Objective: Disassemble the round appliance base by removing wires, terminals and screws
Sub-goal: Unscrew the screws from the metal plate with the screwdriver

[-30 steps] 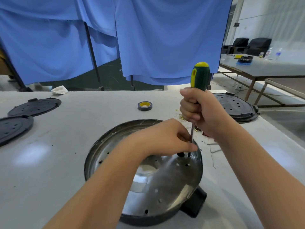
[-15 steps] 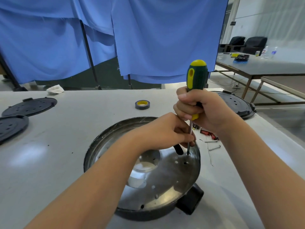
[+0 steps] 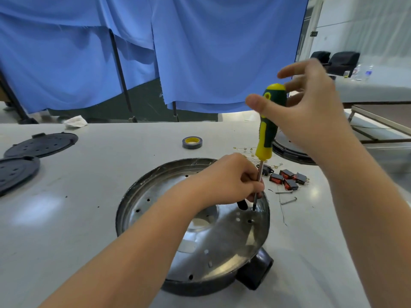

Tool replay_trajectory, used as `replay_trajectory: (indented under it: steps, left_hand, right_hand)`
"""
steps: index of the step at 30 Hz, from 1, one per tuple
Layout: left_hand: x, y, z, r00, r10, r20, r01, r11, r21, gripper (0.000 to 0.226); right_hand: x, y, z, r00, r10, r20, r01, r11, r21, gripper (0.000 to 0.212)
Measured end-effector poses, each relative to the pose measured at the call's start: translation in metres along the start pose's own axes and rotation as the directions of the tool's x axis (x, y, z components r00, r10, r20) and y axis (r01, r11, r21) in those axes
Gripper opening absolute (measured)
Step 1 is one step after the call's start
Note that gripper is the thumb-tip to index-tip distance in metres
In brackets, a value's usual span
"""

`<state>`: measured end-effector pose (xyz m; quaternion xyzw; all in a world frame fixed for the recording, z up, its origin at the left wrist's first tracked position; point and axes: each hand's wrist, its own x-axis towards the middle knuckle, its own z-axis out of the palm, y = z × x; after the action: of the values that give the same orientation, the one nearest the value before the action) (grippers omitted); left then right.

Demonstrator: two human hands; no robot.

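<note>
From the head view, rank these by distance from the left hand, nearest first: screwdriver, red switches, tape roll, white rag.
1. Screwdriver: shaft pinched by the left hand.
2. Red switches: on the table just right.
3. Tape roll: behind, slightly left.
4. White rag: far left edge.

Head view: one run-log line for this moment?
left hand pinches screwdriver shaft | tip in round base | right hand fingers spread at handle

Right hand (image 3: 311, 107) blurred; screwdriver tip (image 3: 254, 208) hides the screw.
</note>
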<state>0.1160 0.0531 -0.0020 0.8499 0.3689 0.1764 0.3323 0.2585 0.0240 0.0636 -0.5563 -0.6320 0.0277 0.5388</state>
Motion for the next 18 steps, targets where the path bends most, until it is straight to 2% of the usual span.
replay_trajectory:
  steps: [2, 4, 7, 11, 15, 18]
  left_hand:
    - [-0.001, -0.001, 0.0, 1.0, 0.005, 0.005, -0.005, 1.0, -0.016, 0.012]
    - [0.0, -0.001, 0.0, 1.0, 0.006, 0.001, -0.006, 1.0, -0.022, 0.013]
    - [0.0, -0.002, -0.001, 1.0, -0.002, 0.007, 0.002, 0.999, -0.035, 0.015]
    - [-0.002, -0.006, -0.004, 0.999, -0.031, 0.018, 0.032, 0.997, -0.065, 0.018]
    - [-0.003, -0.006, -0.007, 0.998, -0.052, 0.042, 0.056, 0.994, -0.097, 0.019]
    - [-0.004, -0.006, -0.007, 0.999, -0.031, 0.019, 0.033, 0.996, -0.086, 0.02]
  right_hand:
    - [-0.002, -0.004, 0.0, 0.995, -0.088, -0.043, 0.083, 0.99, -0.111, 0.051]
    - [-0.002, -0.004, 0.001, 0.995, -0.102, -0.02, 0.1, 0.989, -0.112, 0.043]
    - [-0.001, -0.004, 0.0, 0.995, -0.099, 0.02, 0.099, 0.995, 0.003, 0.031]
    - [0.0, -0.001, 0.001, 0.969, -0.116, 0.219, 0.042, 0.947, 0.317, 0.029]
    - [0.004, 0.011, -0.001, 0.905, -0.083, 0.418, -0.21, 0.768, 0.606, 0.031]
    - [0.004, 0.02, 0.003, 0.834, -0.15, 0.531, -0.371, 0.559, 0.742, 0.031]
